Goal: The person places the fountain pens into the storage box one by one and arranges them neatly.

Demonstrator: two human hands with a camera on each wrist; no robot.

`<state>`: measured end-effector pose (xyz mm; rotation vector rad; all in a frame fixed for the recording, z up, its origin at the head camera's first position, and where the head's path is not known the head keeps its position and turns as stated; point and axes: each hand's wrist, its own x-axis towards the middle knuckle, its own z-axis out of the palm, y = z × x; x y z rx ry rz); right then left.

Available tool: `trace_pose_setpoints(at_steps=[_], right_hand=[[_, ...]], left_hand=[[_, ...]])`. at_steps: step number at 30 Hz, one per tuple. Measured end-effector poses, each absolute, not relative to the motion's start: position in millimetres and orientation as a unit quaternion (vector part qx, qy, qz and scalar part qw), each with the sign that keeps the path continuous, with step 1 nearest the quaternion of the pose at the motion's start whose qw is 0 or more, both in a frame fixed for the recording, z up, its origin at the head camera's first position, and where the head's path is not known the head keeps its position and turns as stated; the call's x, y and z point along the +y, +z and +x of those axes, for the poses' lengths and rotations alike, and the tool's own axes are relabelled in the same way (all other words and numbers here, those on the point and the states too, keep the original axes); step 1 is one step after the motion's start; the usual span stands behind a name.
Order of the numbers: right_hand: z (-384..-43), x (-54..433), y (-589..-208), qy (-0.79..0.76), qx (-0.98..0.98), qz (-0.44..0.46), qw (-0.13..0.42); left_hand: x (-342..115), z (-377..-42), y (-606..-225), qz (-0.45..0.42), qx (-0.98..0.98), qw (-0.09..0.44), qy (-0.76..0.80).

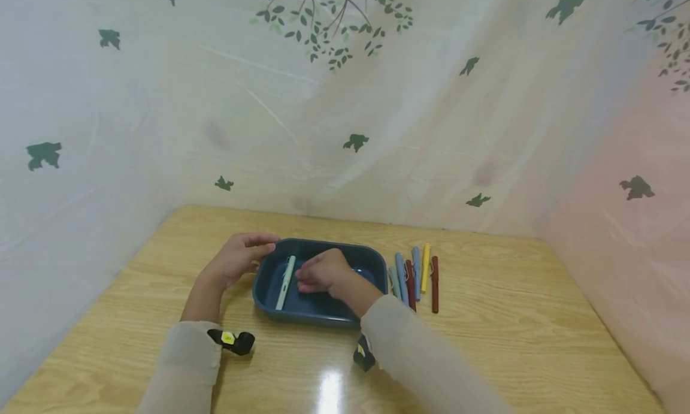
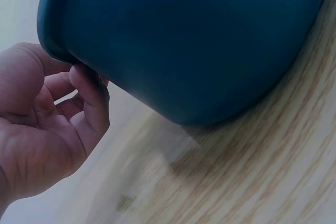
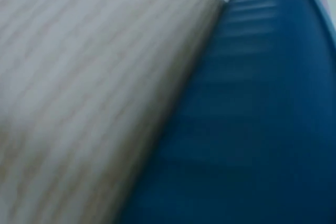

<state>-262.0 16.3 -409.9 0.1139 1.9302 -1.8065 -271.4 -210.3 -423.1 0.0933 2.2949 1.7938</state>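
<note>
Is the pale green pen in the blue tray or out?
In: the pen lies inside the tray, its whole length within the rim.

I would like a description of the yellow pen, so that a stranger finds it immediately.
On the wooden table, find the dark blue tray. Just right of it lies a row of pens. The yellow pen is second from the right, between a blue pen and a dark red pen; no other there is yellow.
</note>
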Motion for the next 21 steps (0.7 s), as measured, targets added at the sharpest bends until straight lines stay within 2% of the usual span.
trace_pose_setpoints(at_steps=[13, 21], right_hand=[[-265, 33, -382, -0.653, 0.71, -0.004, 0.264], [-268, 51, -363, -0.65, 0.72, -0.006, 0.243]], left_hand=[[-211, -268, -421, 0.031, 0.783, 0.11, 0.612], [-210, -269, -424, 0.031, 0.782, 0.105, 0.613]])
